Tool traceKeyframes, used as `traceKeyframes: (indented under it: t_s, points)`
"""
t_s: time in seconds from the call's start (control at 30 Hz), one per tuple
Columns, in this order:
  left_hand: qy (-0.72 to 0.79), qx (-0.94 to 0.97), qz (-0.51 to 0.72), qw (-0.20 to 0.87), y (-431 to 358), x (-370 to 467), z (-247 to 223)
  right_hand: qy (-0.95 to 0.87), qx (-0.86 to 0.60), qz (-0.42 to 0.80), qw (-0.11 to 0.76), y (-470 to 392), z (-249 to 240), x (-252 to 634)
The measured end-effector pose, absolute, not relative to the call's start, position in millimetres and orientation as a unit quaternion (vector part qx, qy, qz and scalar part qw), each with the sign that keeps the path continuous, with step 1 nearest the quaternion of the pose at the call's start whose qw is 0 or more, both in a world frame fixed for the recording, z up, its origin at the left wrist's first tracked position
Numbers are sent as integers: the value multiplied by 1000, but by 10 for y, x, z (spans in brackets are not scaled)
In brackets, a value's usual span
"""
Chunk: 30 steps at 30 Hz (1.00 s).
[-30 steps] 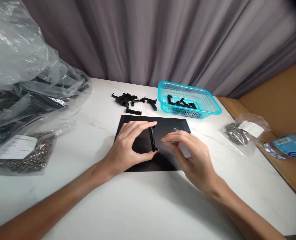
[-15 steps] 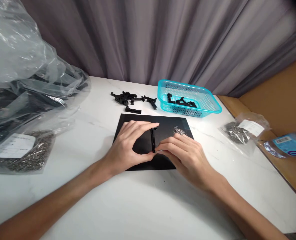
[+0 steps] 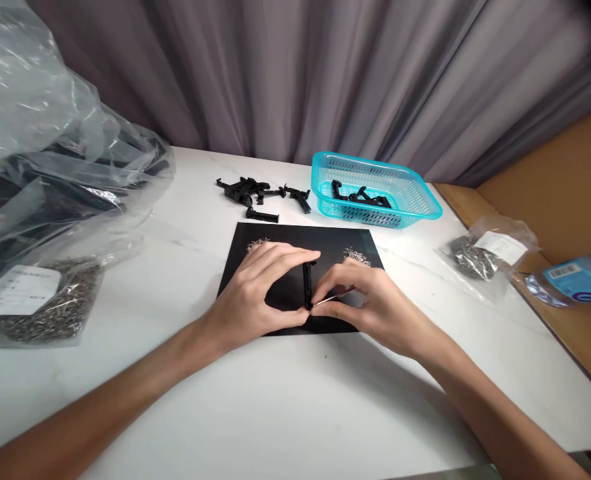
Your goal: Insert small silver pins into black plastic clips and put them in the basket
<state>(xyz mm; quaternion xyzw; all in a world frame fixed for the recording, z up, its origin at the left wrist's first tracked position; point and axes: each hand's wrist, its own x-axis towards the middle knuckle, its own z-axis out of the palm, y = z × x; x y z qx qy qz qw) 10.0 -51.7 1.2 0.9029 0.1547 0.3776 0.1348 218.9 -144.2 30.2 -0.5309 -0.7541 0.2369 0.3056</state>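
Observation:
My left hand grips a narrow black plastic part lengthwise, forefinger near its far end and thumb at its near end. The part is held above a black mat. Between the thumb and fingers of my right hand is a thin metal tool, its tip at the part's near end. Most of the tool's length is hidden by the hand, so its exact kind cannot be made out. Two little heaps of small metal pieces lie on the mat, a right heap and a left heap.
Behind the mat lie several black plastic parts and a turquoise basket holding more. Clear bags stand left, one with many metal pieces. At right are a bag of metal pieces and a blue-labelled packet.
My right hand has turned and its fingers have lifted, so more of the metal tool shows. The left hand keeps its grip. The view has shifted slightly, and the left heap now shows.

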Motion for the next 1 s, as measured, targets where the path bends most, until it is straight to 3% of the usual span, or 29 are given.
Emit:
traceKeyframes:
  t_s: [0.2, 0.4, 0.53, 0.73, 1.0]
  points:
    - [102, 907, 391, 121, -505, 102, 26, -687, -546, 345, 333, -1413, 269, 2158]
    - [105, 905, 397, 107, -480, 101, 31, -687, -550, 324, 349, -1444, 227, 2105]
    - [180, 887, 392, 165, -470, 108, 37, -695, -539, 321, 352, -1460, 303, 2188]
    - [199, 882, 359, 230, -500, 113, 53, -686, -570, 205, 403, -1489, 363, 2250]
    - [239, 879, 318, 262, -478, 96, 104, -621, -498, 392, 461, -1513, 302, 2144]
